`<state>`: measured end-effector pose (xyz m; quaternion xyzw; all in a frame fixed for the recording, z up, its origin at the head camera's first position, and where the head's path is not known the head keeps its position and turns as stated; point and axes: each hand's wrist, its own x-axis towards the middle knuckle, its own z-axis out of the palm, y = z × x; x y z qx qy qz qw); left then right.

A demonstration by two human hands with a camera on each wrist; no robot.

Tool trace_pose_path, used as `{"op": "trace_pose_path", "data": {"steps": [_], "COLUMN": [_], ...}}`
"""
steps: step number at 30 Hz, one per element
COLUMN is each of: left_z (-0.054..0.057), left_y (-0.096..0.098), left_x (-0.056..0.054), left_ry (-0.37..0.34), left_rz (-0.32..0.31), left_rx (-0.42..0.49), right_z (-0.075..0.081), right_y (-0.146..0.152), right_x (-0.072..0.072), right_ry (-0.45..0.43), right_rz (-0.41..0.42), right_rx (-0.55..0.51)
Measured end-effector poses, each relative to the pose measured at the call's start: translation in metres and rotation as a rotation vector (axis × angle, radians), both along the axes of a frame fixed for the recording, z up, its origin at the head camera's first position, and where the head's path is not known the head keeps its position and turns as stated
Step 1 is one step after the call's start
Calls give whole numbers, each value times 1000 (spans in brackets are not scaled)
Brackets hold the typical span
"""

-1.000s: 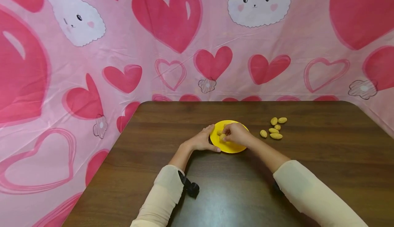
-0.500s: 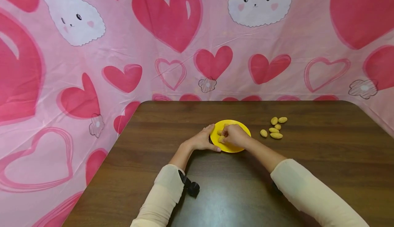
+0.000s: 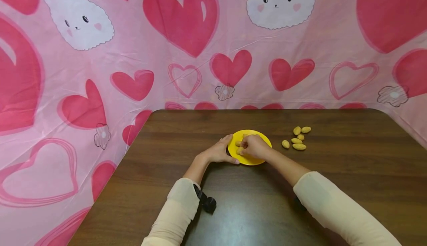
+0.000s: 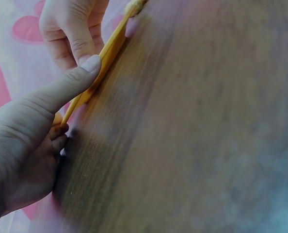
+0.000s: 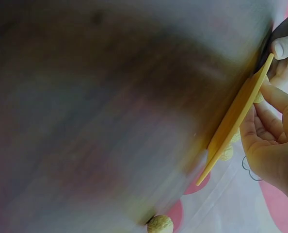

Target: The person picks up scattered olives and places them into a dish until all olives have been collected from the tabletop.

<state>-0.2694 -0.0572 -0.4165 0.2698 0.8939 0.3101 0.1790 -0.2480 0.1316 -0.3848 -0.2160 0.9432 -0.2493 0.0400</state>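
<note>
A round yellow plate (image 3: 258,160) lies on the table, bearing several yellowish, oval, nut-like pieces. My left hand (image 3: 218,152) holds its left side, thumb along the near rim and fingers around the far left edge. Over the plate, my right hand (image 3: 255,146) pinches one nut-like piece (image 3: 240,150) close to the surface. Other pieces (image 3: 238,143) lie beside those fingertips, partly hidden by the hand. The right wrist view shows the plate (image 5: 236,114) edge-on, with wrinkled pieces (image 5: 226,153) behind its rim. In the left wrist view, the left thumb (image 4: 81,80) presses at the rim.
Right of the plate, several more nut-like pieces (image 3: 299,147) lie in a loose cluster on the dark wooden table (image 3: 166,142). A pink cloth (image 3: 186,75) with hearts and rabbits hangs behind and left. A black wrist camera (image 3: 209,204) sits at the left sleeve.
My right hand has shifted slightly left and down with the pinched piece, then stays put. The left hand keeps its place at the plate.
</note>
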Motion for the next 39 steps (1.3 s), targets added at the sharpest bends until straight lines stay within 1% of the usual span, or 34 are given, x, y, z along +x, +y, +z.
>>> {"op": "trace_pose_path", "data": {"steps": [8,17,24,29,36,39], "left_z": [-1,0,0,0,1,1], "left_y": [0,1,1,0,0,0], "left_x": [0,0,0,0,0,0], "left_ry": [2,7,2,-1,-3,-10], "left_rz": [0,-5,-1,2,5,10], "left_rx": [-5,-2,-6,-11,-12,-14], "right_z": [-1,-1,2,4,5,6], "right_y": [2,7,14,22,37,43], "right_x": [1,-1,0,1,0,1], "right_ry": [3,23,-2,-20,2,-4], "right_rz": [9,3,-29,-59,-63,-76], "right_rx": [2,-36,-45,-73,-79,-91]}}
